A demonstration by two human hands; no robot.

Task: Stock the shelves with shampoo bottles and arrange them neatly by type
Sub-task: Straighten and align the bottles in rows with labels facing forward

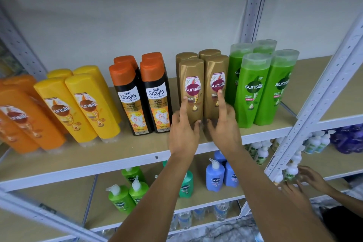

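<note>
Left hand (183,133) and right hand (224,131) press on two gold shampoo bottles on the upper shelf (137,153).

Each hand has its forefinger straight up a label and its thumb tucked at the base, the left on the left gold bottle (191,88), the right on the right gold bottle (215,84). Both bottles stand upright, caps on top, maroon labels facing out, touching side by side between the black bottles (141,96) and green bottles (253,88).
</note>
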